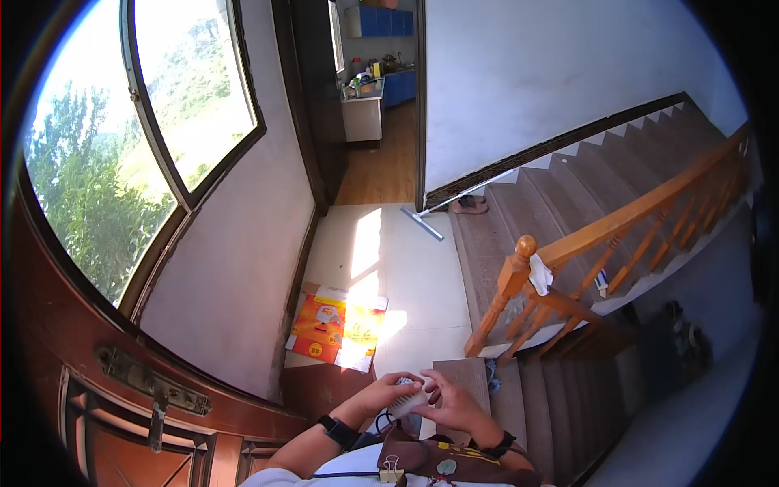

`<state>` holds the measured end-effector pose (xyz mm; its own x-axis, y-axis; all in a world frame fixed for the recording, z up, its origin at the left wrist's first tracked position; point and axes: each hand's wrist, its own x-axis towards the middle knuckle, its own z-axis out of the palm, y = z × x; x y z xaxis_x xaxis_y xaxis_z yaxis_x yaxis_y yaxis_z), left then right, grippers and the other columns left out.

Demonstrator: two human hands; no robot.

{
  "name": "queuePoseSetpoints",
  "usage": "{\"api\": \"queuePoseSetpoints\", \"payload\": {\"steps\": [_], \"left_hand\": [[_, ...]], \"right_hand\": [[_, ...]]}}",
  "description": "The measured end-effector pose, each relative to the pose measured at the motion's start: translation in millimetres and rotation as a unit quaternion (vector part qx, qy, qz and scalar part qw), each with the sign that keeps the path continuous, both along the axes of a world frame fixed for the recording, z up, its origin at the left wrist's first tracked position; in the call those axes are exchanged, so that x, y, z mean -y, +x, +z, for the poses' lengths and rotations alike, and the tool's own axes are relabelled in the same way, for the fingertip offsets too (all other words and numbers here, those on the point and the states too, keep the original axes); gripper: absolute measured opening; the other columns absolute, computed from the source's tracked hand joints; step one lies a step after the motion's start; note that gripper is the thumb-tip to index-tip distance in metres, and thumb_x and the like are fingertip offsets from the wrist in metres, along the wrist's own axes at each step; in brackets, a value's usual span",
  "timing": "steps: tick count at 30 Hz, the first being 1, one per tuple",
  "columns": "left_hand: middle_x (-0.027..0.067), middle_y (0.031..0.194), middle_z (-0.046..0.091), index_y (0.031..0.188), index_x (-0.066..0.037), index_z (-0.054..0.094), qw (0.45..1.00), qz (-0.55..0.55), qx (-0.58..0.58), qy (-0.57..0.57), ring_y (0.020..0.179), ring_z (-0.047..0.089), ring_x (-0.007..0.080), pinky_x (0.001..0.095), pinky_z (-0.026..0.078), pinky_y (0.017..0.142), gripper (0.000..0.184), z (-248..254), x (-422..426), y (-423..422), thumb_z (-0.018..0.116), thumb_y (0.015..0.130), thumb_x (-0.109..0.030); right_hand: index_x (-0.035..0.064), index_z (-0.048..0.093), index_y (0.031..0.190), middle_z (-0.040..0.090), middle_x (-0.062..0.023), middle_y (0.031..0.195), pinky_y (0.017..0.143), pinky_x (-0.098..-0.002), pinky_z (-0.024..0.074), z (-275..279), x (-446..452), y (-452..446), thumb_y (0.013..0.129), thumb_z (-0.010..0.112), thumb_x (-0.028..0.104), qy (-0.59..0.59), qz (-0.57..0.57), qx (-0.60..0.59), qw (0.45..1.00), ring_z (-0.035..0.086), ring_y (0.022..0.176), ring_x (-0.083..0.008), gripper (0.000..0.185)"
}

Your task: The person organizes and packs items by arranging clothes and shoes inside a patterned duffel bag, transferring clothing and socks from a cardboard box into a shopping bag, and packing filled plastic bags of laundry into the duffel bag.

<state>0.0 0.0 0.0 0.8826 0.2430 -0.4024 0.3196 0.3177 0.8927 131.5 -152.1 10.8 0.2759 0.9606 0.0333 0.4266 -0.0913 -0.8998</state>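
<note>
In front of my body both hands meet around a small whitish, ribbed object [408,401], partly covered by fingers; its exact kind is not clear. My left hand [386,394] is closed on its left side. From the right, my right hand [453,403] curls its fingers and thumb against the same object. Just below the hands are a brown bag or apron [406,454] with small decorations and a metal binder clip [391,468] at my front.
A brown door [130,390] with a handle stands at left. A red-and-yellow printed sheet [339,329] lies on the floor. A squeegee [423,222] leans by shoes [470,204] on the stairs [560,195]. The wooden railing [514,280] is at right. A kitchen shows beyond the doorway.
</note>
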Motion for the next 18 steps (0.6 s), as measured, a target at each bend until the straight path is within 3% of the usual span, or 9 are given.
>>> {"api": "queuePoseSetpoints", "payload": {"steps": [2, 3, 5, 7, 9, 11, 13, 16, 18], "left_hand": [[0.0077, 0.091, 0.062, 0.108, -0.004, 0.06, 0.998, 0.063, 0.013, -0.009, 0.079, 0.061, 0.0148, 0.0242, 0.05, 0.069, 0.03, 26.6, -13.9, -6.4, 0.058, 0.088, -0.026], [0.0107, 0.089, 0.063, 0.109, -0.002, 0.059, 0.987, 0.092, 0.07, -0.115, 0.075, 0.064, 0.0188, 0.0274, 0.053, 0.064, 0.031, -11.8, -68.8, 103.3, 0.058, 0.088, -0.026], [0.0112, 0.086, 0.064, 0.104, -0.001, 0.058, 0.976, 0.147, 0.094, -0.128, 0.07, 0.064, 0.0197, 0.0302, 0.053, 0.059, 0.034, 8.1, -151.7, 128.8, 0.059, 0.087, -0.03], [0.0151, 0.086, 0.063, 0.101, 0.001, 0.058, 0.971, 0.194, 0.07, -0.12, 0.069, 0.066, 0.0243, 0.0335, 0.055, 0.059, 0.028, 16.4, -213.9, 154.7, 0.055, 0.089, -0.024], [0.0142, 0.085, 0.064, 0.099, 0.0, 0.058, 0.97, 0.215, 0.043, -0.108, 0.069, 0.065, 0.0237, 0.0327, 0.055, 0.058, 0.027, 19.9, -252.4, 185.9, 0.056, 0.089, -0.025], [0.0127, 0.085, 0.064, 0.1, 0.0, 0.059, 0.979, 0.163, 0.064, -0.108, 0.069, 0.065, 0.0231, 0.0322, 0.055, 0.057, 0.028, 21.3, -286.3, 218.2, 0.057, 0.088, -0.026], [0.0088, 0.085, 0.063, 0.098, -0.002, 0.063, 0.989, 0.132, 0.058, -0.031, 0.074, 0.061, 0.0163, 0.0258, 0.05, 0.064, 0.028, 22.6, -318.2, 247.0, 0.061, 0.086, -0.028], [0.008, 0.085, 0.063, 0.098, -0.002, 0.064, 0.988, 0.142, 0.059, 0.008, 0.073, 0.06, 0.015, 0.0251, 0.049, 0.065, 0.027, 4.0, -374.8, 291.1, 0.062, 0.085, -0.026], [0.0071, 0.084, 0.063, 0.096, -0.002, 0.064, 0.983, 0.179, 0.048, -0.015, 0.072, 0.06, 0.0145, 0.0256, 0.048, 0.064, 0.026, -3.2, -422.8, 322.2, 0.063, 0.084, -0.025]], "right_hand": [[0.0078, 0.046, 0.126, 0.061, -0.0117, 0.089, 0.066, -0.0297, 0.0513, 2.7, 0.6, 4.8, 0.071, 0.076, 0.03, -0.034, -0.07, -0.028, 0.997, 0.062, 0.073, -0.0193, 0.066], [0.0072, 0.046, 0.124, 0.061, -0.0116, 0.086, 0.064, -0.0297, 0.051, -0.3, -39.8, 122.3, 0.071, 0.075, 0.03, -0.109, -0.115, 0.048, 0.986, 0.062, 0.07, -0.0192, 0.065], [0.0071, 0.049, 0.122, 0.061, -0.0118, 0.083, 0.063, -0.0298, 0.0507, -2.9, -99.6, 170.3, 0.071, 0.075, 0.029, -0.079, -0.13, 0.083, 0.985, 0.062, 0.068, -0.0197, 0.06], [0.0069, 0.053, 0.118, 0.061, -0.0115, 0.083, 0.062, -0.0292, 0.0505, 19.2, -149.9, 202.6, 0.072, 0.074, 0.028, -0.066, -0.132, 0.096, 0.984, 0.062, 0.067, -0.0193, 0.055], [0.0071, 0.056, 0.114, 0.062, -0.0107, 0.079, 0.062, -0.0294, 0.0505, 40.3, -191.1, 232.0, 0.073, 0.074, 0.027, -0.068, -0.138, 0.099, 0.983, 0.062, 0.067, -0.019, 0.05], [0.0073, 0.057, 0.113, 0.062, -0.0098, 0.076, 0.062, -0.0301, 0.0505, 41.6, -231.6, 259.5, 0.073, 0.073, 0.025, -0.09, -0.136, 0.083, 0.983, 0.062, 0.068, -0.019, 0.046], [0.0078, 0.057, 0.112, 0.063, -0.0096, 0.074, 0.063, -0.0321, 0.0507, 23.1, -276.7, 283.3, 0.075, 0.071, 0.026, -0.092, -0.128, 0.064, 0.985, 0.063, 0.068, -0.0211, 0.043], [0.0101, 0.057, 0.113, 0.064, -0.0101, 0.078, 0.066, -0.0344, 0.0498, -1.4, -353.6, 325.7, 0.076, 0.067, 0.031, -0.122, 0.013, 0.14, 0.983, 0.063, 0.072, -0.0254, 0.044], [0.0096, 0.057, 0.113, 0.063, -0.0093, 0.078, 0.066, -0.0331, 0.0494, -5.1, -412.8, 364.8, 0.077, 0.067, 0.032, -0.129, 0.077, 0.148, 0.977, 0.062, 0.072, -0.0235, 0.043]]}}
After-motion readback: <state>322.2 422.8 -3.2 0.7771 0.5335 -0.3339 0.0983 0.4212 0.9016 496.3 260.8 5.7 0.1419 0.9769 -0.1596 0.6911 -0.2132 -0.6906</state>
